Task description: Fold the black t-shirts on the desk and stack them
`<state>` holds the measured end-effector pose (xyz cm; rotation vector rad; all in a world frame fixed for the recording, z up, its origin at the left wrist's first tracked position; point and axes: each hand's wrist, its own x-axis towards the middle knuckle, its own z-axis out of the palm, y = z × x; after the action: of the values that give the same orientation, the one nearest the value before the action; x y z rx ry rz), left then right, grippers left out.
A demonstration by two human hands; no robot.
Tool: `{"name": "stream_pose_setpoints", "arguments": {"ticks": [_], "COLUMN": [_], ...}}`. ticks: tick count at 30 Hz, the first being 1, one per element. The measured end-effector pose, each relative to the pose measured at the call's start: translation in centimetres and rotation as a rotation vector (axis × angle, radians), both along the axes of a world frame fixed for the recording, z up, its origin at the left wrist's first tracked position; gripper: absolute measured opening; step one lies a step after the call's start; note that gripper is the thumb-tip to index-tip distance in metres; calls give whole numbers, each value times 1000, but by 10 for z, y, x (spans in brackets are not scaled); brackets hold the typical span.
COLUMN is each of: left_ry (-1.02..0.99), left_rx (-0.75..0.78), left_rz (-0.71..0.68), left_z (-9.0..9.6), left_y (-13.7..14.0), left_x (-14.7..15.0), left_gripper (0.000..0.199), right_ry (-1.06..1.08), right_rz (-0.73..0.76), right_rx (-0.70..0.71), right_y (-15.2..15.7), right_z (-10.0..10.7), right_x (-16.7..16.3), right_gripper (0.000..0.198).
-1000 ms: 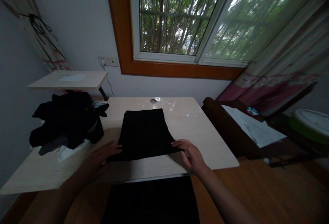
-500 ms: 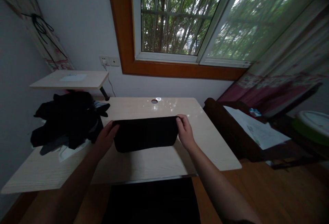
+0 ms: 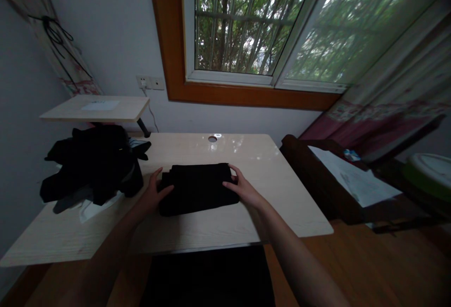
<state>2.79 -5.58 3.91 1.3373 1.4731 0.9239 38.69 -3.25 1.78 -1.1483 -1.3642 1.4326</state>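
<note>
A folded black garment (image 3: 200, 189) lies on the pale wooden desk (image 3: 292, 203) in front of me; its exact kind cannot be made out. At its left end is my left hand (image 3: 157, 192), thumb over the top and fingers around the edge. My right hand (image 3: 246, 189) grips the opposite end, with its thumb on the upper face and its index finger along the far corner. Some of the fingertips are hidden behind the cloth. To the left, a loose heap of dark clothes (image 3: 95, 166) covers part of the desk, with grey and white cloth showing underneath.
A small raised shelf (image 3: 127, 112) with a paper on it stands at the desk's back left. Behind the desk is a window (image 3: 246, 30). Right of the desk, dark brown furniture (image 3: 317, 185) holds a white sheet (image 3: 352, 175).
The black garment has come down onto the desk and is now folded smaller, with layered edges at its left end. My hands have moved slightly closer together, and their grip is looser.
</note>
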Motion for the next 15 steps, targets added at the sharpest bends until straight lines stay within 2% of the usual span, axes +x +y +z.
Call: {"name": "stream_pose_setpoints", "arguments": {"ticks": [4, 8, 11, 15], "left_ry": [34, 10, -49, -197], "left_rx": [-17, -37, 16, 134], "left_rz": [-84, -132, -98, 28], "left_z": [-2, 6, 13, 17], "left_y": [-15, -21, -16, 7], "left_x": [-9, -10, -6, 4], "left_gripper": [107, 102, 94, 89], "right_ry": [59, 36, 44, 100], "right_rz": [-5, -64, -70, -151], "right_rx": [26, 124, 157, 161], "right_y": [-11, -18, -22, -17], "right_z": [-4, -5, -4, -8], "right_x": [6, 7, 6, 3], "right_gripper": [76, 72, 68, 66]}}
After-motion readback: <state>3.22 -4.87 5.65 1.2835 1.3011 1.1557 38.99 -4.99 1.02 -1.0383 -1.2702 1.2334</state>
